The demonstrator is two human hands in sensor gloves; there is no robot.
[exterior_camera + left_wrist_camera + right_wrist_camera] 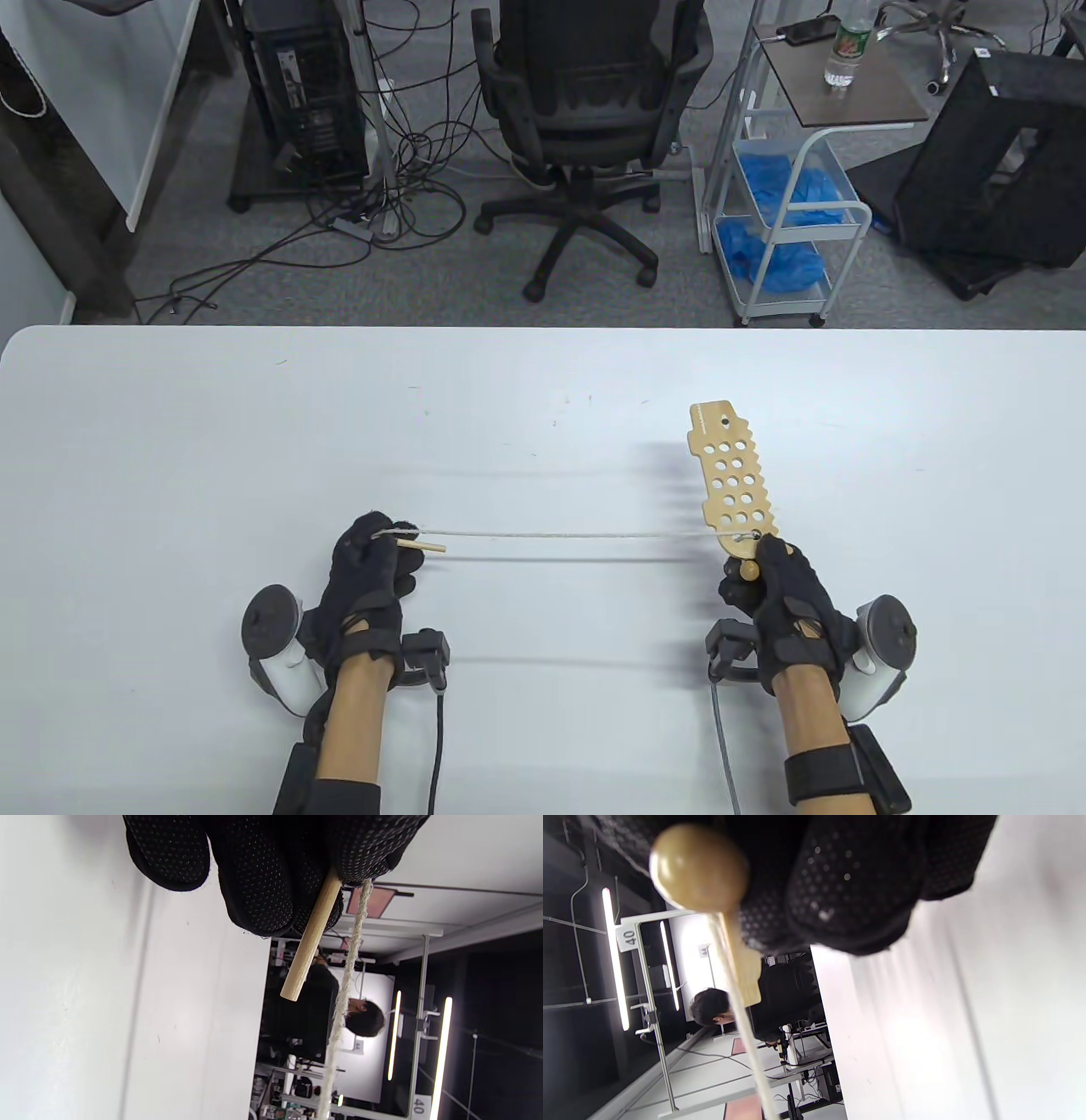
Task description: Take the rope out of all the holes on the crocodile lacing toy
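Note:
The wooden crocodile lacing board (730, 475) is held above the table by my right hand (776, 581), which grips its near end beside a round wooden bead (748, 570). A white rope (568, 536) runs taut from a hole at that near end across to my left hand (373, 552). That hand pinches the rope's end together with its wooden needle stick (422, 545). In the left wrist view the stick (309, 938) and rope (345, 984) hang from my fingers (263, 874). The right wrist view shows the bead (698, 868), the rope (742, 1027) and the board's edge (746, 969).
The white table (254, 441) reaches a far edge, with an office chair (585, 119), a wire cart (780, 221) and floor cables (390, 195) beyond. In the wrist views a person (365, 1018) sits at another desk in the background.

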